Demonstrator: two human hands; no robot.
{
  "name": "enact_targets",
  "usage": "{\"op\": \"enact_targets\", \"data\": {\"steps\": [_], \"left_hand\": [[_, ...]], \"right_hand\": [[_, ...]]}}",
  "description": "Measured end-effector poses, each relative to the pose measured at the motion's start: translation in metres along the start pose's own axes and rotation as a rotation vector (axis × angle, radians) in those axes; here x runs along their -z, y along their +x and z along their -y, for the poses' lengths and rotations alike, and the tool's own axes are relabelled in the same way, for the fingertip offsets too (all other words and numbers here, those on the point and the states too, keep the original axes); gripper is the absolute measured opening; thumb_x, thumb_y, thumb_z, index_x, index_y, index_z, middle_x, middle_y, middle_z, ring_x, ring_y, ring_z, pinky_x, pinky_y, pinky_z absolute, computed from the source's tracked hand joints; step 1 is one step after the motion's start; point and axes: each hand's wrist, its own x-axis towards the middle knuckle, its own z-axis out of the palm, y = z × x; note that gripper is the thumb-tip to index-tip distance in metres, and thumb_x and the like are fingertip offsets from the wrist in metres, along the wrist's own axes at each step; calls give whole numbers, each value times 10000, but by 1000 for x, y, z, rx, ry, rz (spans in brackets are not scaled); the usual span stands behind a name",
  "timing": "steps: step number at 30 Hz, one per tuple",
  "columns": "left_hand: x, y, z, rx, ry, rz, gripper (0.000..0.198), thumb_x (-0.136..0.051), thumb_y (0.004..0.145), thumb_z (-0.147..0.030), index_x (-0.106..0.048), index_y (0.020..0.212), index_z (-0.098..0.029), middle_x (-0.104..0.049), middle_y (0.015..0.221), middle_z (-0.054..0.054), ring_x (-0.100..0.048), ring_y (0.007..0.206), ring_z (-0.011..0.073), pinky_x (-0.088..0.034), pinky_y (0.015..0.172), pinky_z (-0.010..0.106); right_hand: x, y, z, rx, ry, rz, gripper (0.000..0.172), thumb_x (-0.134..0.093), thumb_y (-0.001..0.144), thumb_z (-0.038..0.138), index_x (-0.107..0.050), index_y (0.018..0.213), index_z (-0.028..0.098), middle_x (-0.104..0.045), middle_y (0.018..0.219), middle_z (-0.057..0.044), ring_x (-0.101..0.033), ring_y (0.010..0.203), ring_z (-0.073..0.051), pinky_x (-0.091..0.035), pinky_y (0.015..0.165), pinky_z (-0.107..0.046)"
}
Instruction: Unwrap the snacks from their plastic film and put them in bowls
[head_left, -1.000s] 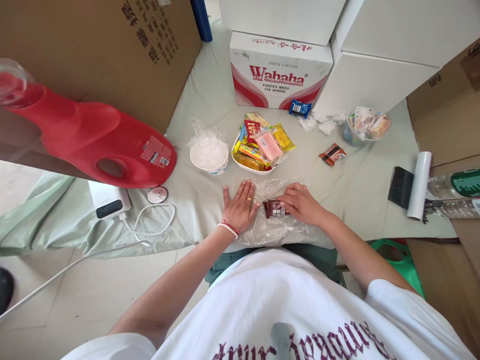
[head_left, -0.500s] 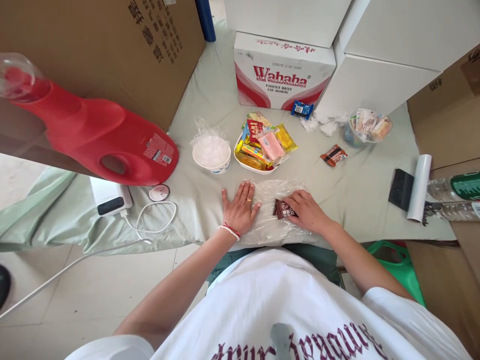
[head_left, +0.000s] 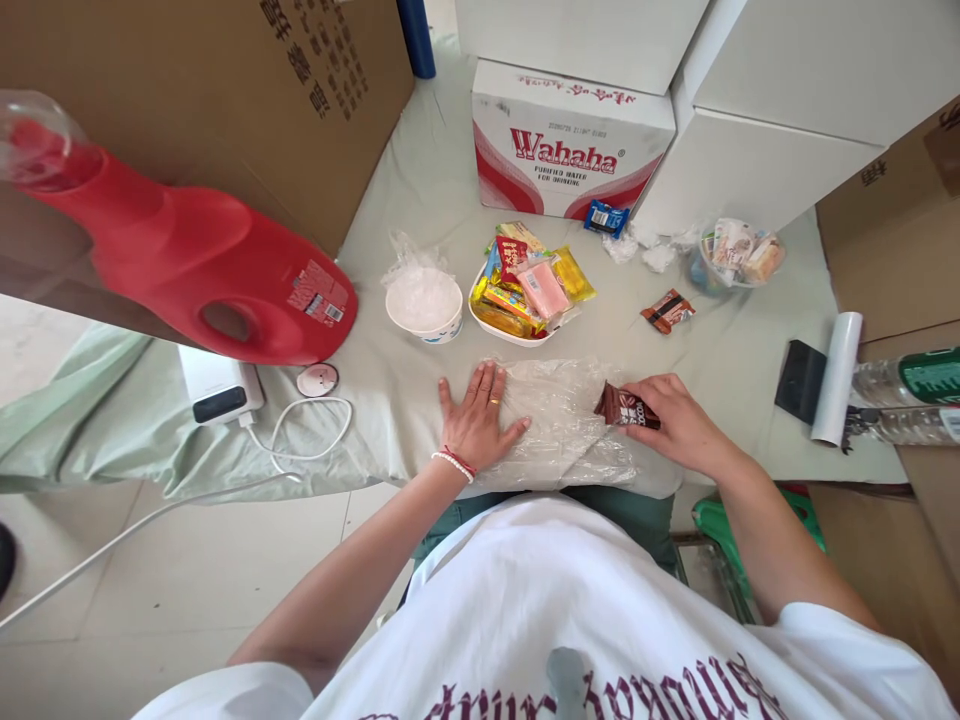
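Note:
A sheet of clear plastic film (head_left: pixel 559 430) lies spread and wrinkled on the cloth in front of me. My left hand (head_left: pixel 478 418) rests flat with fingers apart, on the film's left edge. In my right hand (head_left: pixel 671 420) is a small brown snack packet (head_left: pixel 626 408) with white print, gripped between thumb and fingers over the film's right side. Just beyond the film stands a white tray (head_left: pixel 517 336) heaped with wrapped snacks. To its left is a paper tub (head_left: pixel 426 310) with crumpled clear plastic in it.
A large red bottle (head_left: pixel 247 270) leans at left above a white power bank (head_left: pixel 221 390) with a cable. A Wahaba-style red-and-white carton (head_left: pixel 574 140) stands at the back. On the right are an orange-brown packet (head_left: pixel 667 311), a clear snack tub (head_left: pixel 739 255) and a white roll (head_left: pixel 838 380).
My right hand has moved right with the brown packet, uncovering more of the film. My left hand stays almost in place.

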Motion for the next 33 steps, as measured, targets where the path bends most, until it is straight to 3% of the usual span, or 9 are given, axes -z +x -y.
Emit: {"op": "enact_targets", "data": {"steps": [3,7,10,18,25,29,33], "left_hand": [[1,0,0,-5,-8,-13,930,-391,987,-698,-138,1687,-141,-214,1725,193,-230,1609,364,97,1240,733],[3,0,2,-21,-23,-19,814,-306,1043,-585,-109,1686,-127,-243,1719,190,-249,1607,348,57,1251,726],[2,0,4,-21,-42,-24,731,-248,1069,-497,-115,1684,-124,-263,1715,183,-263,1605,329,38,1259,718],[1,1,3,-16,-76,-43,706,-228,1075,-495,-178,1678,-130,-256,1716,171,-270,1605,305,95,1262,693],[1,1,1,-4,-60,-34,681,-224,1078,-461,-190,1678,-140,-267,1712,169,-266,1607,302,73,1266,694],[1,1,1,3,-60,-35,671,-215,1081,-446,-190,1678,-139,-260,1714,166,-261,1609,290,90,1266,687],[1,1,0,0,-50,-36,682,-216,1081,-472,-188,1679,-146,-256,1715,168,-252,1611,294,103,1265,683]], "right_hand": [[0,28,27,-4,44,-19,552,-704,925,518,-629,1357,184,-667,1127,-136,-537,1073,-322,-477,976,-474],[-31,60,65,-7,-28,133,506,-771,890,412,-657,1307,151,-663,1143,-139,-518,1110,-329,-461,992,-451],[-56,70,79,-19,-117,199,512,-778,891,385,-649,1328,151,-654,1201,-151,-494,1172,-344,-441,1015,-465],[-82,60,76,-1,-194,116,676,-766,908,471,-556,1485,188,-594,1400,-167,-466,1272,-355,-410,1029,-472],[-84,57,81,-81,-180,50,525,-664,962,550,-663,1340,185,-644,1273,-157,-498,1163,-340,-417,962,-458],[-89,59,91,-85,-219,64,496,-726,936,452,-644,1340,176,-638,1306,-163,-496,1190,-343,-407,962,-467],[-87,57,85,-40,-238,121,479,-751,912,317,-630,1347,157,-657,1297,-151,-505,1183,-336,-399,960,-463]]}}
